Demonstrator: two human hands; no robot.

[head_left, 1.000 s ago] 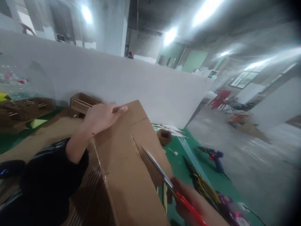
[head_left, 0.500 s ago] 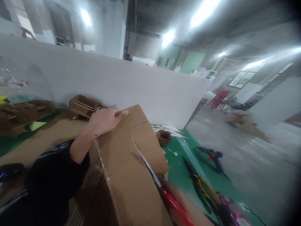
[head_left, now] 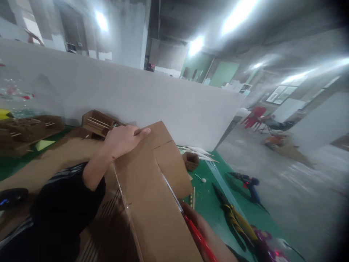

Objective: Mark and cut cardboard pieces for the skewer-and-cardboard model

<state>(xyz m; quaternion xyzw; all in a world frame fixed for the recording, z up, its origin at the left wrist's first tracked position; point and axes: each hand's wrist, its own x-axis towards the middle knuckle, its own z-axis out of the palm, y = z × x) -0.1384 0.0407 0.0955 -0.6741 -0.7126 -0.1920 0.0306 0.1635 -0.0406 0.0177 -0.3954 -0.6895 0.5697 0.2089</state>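
Observation:
My left hand [head_left: 124, 141] grips the upper left edge of a brown cardboard piece [head_left: 152, 189], its thumb lying on the face. A slit runs down the cardboard from near its middle. In that slit sits the metal blade of red-handled scissors [head_left: 197, 233]. My right hand [head_left: 200, 222], at the lower right, is closed round the scissors and partly hidden behind the cardboard and the red handle.
On the green table lie yellow-handled pliers [head_left: 237, 222], a blue glue gun [head_left: 249, 183] and a small cardboard box [head_left: 191, 161]. Cardboard trays [head_left: 96, 123] stand at the back left, before a white partition [head_left: 131, 91].
The scissors and my right hand have shifted slightly, and less of the blade shows above the cardboard. My left hand keeps its hold on the cardboard.

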